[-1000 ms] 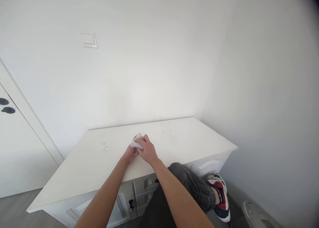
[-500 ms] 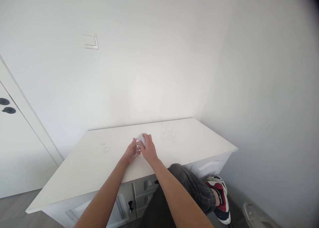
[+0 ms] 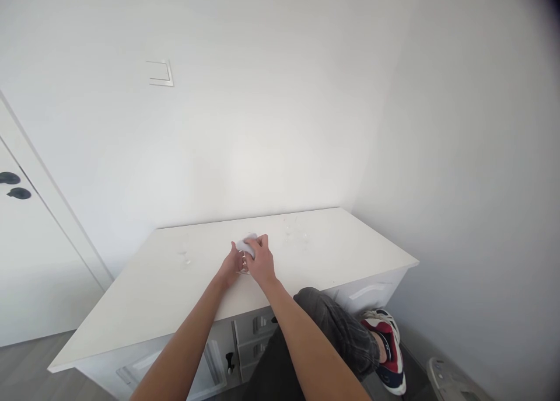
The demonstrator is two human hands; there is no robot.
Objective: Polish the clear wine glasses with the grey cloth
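Note:
A small clear stemmed glass stands at the front middle of the white cabinet top, with my left hand wrapped round its left side. My right hand is closed on a pale grey-white wiping cloth and presses it over the glass's upper part. The cloth and my fingers hide the rim. Whether the foot of the glass touches the surface is hard to see.
The white cabinet top meets the wall at the back. One clear glass stands to the left; faint clear glasses stand to the right, towards the back. My bent knee is against the front edge.
The cloth has shifted slightly left and now spreads flatter across the top of the glass. My right hand has moved only a little; the left keeps its hold.

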